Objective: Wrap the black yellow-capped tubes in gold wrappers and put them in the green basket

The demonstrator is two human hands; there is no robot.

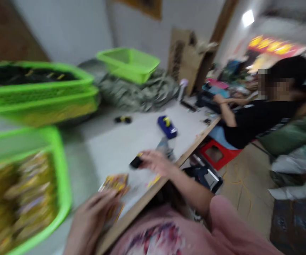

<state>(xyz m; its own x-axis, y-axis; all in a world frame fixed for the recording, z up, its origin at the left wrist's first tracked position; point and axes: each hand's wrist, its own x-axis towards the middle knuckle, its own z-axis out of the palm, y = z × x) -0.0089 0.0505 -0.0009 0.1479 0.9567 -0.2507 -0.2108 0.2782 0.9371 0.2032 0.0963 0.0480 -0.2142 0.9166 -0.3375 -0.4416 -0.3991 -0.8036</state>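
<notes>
My right hand (pixel 155 162) pinches a small black object (pixel 136 162) with a bit of yellow on it, just above the white tabletop near its front edge. Blur hides what kind of object it is. My left hand (pixel 96 209) lies with stretched fingers at some printed orange-yellow packets (pixel 115 182) on the table, touching or just over them. Its thumb is hidden. Beyond my right hand sits a dark blue block-shaped holder (pixel 167 126) with a yellow piece on top. Farther left lies a small black-and-yellow item (pixel 123 119).
At left a green basket (pixel 62 177) holds yellow packets; behind it stand stacked green baskets (pixel 93 94) with black items. Another green basket (pixel 128 63) rests on grey-green cloth (pixel 139 92). A co-worker (pixel 264 117) sits on a red stool (pixel 218 156) at right. A wooden edge (pixel 137 202) borders the table.
</notes>
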